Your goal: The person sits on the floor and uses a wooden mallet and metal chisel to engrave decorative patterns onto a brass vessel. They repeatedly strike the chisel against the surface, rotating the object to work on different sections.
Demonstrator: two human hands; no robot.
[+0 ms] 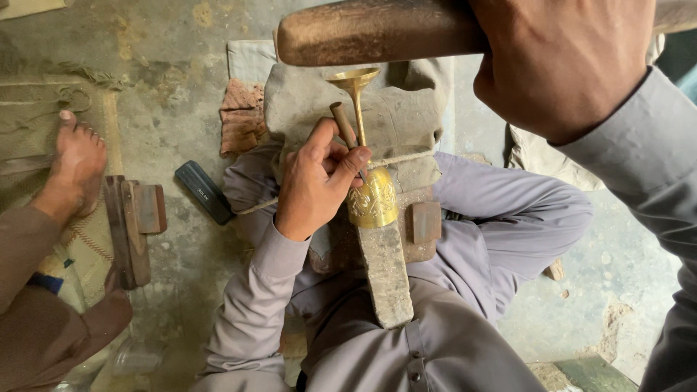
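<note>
The head view looks down on a shiny brass cup (370, 192) with a long thin stem and a wide flat foot. It lies on its side on a long grey block (385, 272) that rests across the person's lap, likely so the cup stays steady and close. A thin string (406, 157) runs over the stem, which seems to tie the cup down.

The left hand (316, 181) sits just beside the cup. Its fingers are clamped around a small metal punch (345, 131), with the tip touching the cup's patterned bowl, likely so marks land in the right spot.

Above the cup, the right hand (563, 62) is lifted high. Its fingers are closed tight on a thick wooden mallet (377, 33), held over the punch.

Under the cup's stem is a grey cloth bundle (312, 94). Left of the cup, on the floor, lies a dark flat case (204, 192). Farther left is another person's bare foot (72, 163) by some wooden blocks (134, 225).
</note>
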